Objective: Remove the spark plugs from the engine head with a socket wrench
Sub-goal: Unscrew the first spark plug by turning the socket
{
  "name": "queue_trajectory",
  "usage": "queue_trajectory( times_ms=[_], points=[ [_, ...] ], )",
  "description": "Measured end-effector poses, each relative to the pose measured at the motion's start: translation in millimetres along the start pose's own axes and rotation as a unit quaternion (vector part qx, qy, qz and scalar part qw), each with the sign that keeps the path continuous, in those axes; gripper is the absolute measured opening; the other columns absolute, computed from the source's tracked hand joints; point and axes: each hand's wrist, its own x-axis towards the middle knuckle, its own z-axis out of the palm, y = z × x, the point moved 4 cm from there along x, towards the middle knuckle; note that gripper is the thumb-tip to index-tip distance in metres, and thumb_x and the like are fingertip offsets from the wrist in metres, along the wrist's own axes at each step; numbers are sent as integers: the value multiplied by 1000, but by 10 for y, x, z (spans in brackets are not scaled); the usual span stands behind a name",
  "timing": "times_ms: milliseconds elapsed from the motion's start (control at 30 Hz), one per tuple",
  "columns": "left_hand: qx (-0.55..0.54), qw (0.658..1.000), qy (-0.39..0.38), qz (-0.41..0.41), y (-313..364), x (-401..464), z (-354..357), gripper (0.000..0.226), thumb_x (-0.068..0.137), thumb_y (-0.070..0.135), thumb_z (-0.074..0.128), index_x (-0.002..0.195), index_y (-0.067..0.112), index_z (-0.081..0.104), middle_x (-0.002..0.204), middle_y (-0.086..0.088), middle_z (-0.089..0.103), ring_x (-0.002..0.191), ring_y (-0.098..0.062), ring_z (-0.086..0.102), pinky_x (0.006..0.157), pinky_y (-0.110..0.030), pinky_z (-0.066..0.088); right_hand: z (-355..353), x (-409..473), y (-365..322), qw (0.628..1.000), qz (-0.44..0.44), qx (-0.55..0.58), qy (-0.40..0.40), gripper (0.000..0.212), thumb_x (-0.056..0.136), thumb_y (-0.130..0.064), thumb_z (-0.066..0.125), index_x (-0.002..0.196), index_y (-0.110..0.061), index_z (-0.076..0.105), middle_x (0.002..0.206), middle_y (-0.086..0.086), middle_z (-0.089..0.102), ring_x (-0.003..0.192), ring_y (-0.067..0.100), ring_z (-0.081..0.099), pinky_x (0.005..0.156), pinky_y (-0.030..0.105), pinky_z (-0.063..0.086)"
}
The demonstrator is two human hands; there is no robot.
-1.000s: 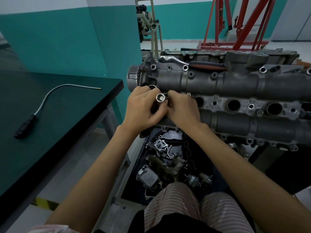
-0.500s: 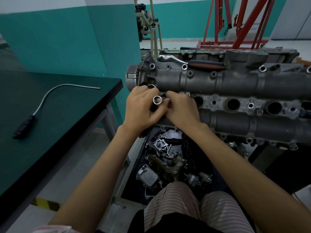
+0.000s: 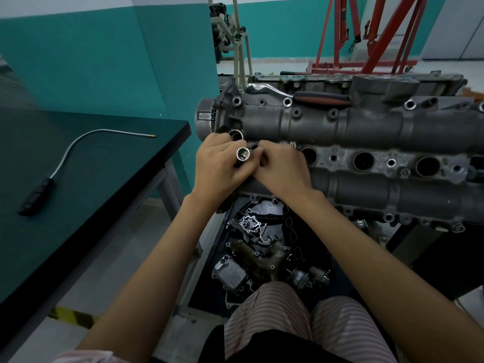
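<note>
Both hands, left hand (image 3: 218,166) and right hand (image 3: 281,170), pinch the shiny socket (image 3: 243,154), fingers curled; its open mouth points up at the camera.

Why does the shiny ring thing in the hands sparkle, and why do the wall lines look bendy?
Head view: the socket, held by the left hand, catches room light, so its rim glares. Head view: the wide lens bends straight edges near the borders, like the table. Head view: the parts tray below is dim, in shadow.

Teal wall (image 3: 86,64) with a white band above, its corner jutting forward; dark green table (image 3: 78,184) at left on grey legs; pale floor (image 3: 282,62) beyond; red steel frame (image 3: 379,30) at the back.
</note>
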Motion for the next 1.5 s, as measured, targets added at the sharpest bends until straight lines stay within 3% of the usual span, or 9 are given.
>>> queue_trajectory(
  times_ms=[67, 200, 400, 700, 933, 1133, 1233, 1400, 1500],
  points=[
    [-2, 1000, -8, 4, 12, -1, 0, 45, 87, 22, 58, 49, 2, 44, 46, -8, 38, 46, -24, 37, 55, -28, 27, -1, -5, -3, 1000, -10, -5, 10, 26, 75, -35, 49, 61, -22, 33, 49, 1, 47, 50, 23, 37, 46, 25, 16],
    [-19, 999, -37, -2, 32, 5, -12, 33, 83, 22, 50, 57, 1, 49, 52, -8, 44, 51, -24, 40, 55, -34, 31, 11, -6, 11, 1000, -17, 13, -12, 25, 76, -33, 51, 70, -19, 31, 50, -16, 29, 43, 12, 26, 44, 16, 14],
    [10, 999, -42, -25, 28, 13, -4, 27, 78, 18, 47, 59, 0, 50, 53, -11, 47, 52, -26, 42, 56, -32, 31, 12, 1, 21, 1000, -12, 17, -21, 29, 80, -32, 58, 76, -19, 32, 52, -17, 32, 46, 11, 31, 44, 17, 19],
    [-12, 1000, -9, -14, 5, -9, 0, 43, 87, 21, 53, 50, 2, 43, 48, -9, 37, 48, -23, 36, 54, -30, 28, -5, -4, -9, 1000, -15, 0, -14, 25, 77, -38, 46, 64, -20, 33, 52, -10, 34, 52, 15, 32, 43, 23, 16],
    [-24, 999, -46, -12, 28, 2, -14, 27, 78, 24, 48, 64, 1, 50, 57, -7, 47, 55, -20, 40, 58, -30, 30, 30, 11, 4, 999, 2, 2, -38, 31, 77, -31, 59, 82, -17, 31, 60, -7, 44, 52, 19, 38, 53, 27, 24],
    [12, 999, -37, 0, 30, 4, -2, 24, 78, 18, 48, 59, 3, 47, 53, -7, 42, 57, -16, 33, 59, -27, 26, 14, 6, 15, 999, 5, -6, -33, 26, 78, -34, 55, 73, -20, 34, 52, -11, 35, 53, 18, 35, 48, 29, 18],
    [19, 1000, -17, 8, 18, 1, 2, 31, 84, 17, 50, 57, 4, 45, 51, -7, 40, 57, -16, 31, 57, -28, 26, -10, 3, -12, 1000, -4, -19, -14, 28, 77, -39, 48, 60, -21, 33, 49, -10, 33, 53, 15, 35, 47, 27, 16],
    [19, 1000, -6, 5, 4, -12, 12, 42, 87, 21, 56, 52, 3, 44, 49, -8, 39, 54, -18, 33, 56, -29, 27, -4, -5, -8, 1000, -5, -10, 2, 22, 77, -34, 44, 62, -20, 35, 55, 8, 54, 57, 31, 50, 54, 27, 20],
    [15, 1000, -4, 3, 8, -6, 16, 45, 88, 21, 59, 49, 2, 46, 46, -8, 39, 47, -23, 37, 54, -30, 28, 18, -5, 3, 1000, -9, 2, -9, 26, 80, -30, 53, 68, -17, 33, 52, -1, 43, 52, 27, 44, 53, 27, 23]
  ],
)
